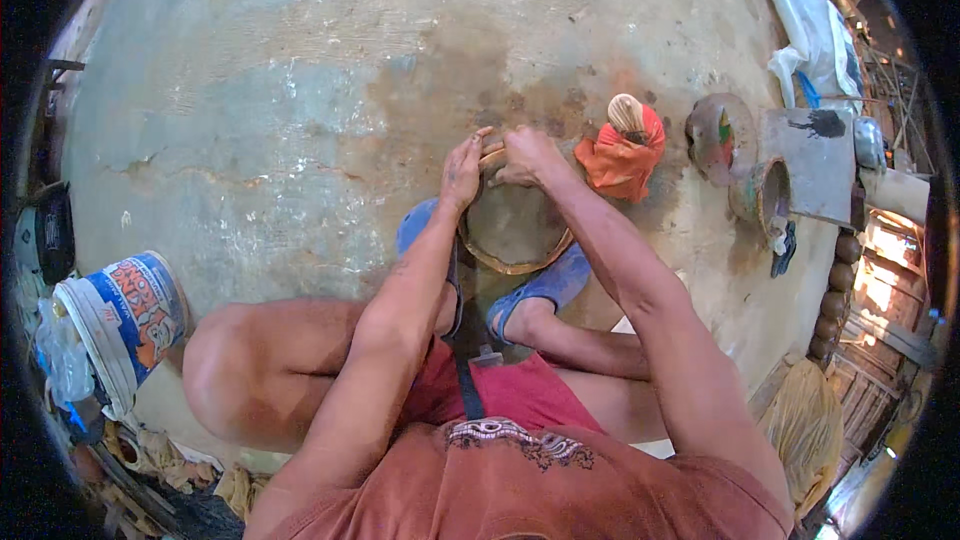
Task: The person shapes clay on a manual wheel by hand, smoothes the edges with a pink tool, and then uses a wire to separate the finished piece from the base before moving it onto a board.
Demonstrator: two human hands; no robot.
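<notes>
Floor, worn and grey-green with a dark stain around its middle, carries nearly everything. Toward its far right corner lies a crumpled pale plastic sheet; near the left edge a white bucket with blue and orange print leans over. By the right edge lies a flat grey board, with a rounded brown piece and a tilted, open-mouthed pot beside it.

The round vessel sits near the floor's middle, between the person's arms and just beyond their lap, close to the blue footwear. Its brown rim looks stiff and the wall thin, so it is probably fairly light but may chip or crack; the inside looks dull and possibly damp, which could make it slippery. I cannot tell the material. The rim seems the best hold, taken gently at two separated spots.

To its right stands an orange cloth bundle with a pale striped piece on top. The right hand bends over the far rim, fingers curled and apparently pinching the wall. The left hand touches the far left rim, fingers reaching along it; whether they grip I cannot tell.
</notes>
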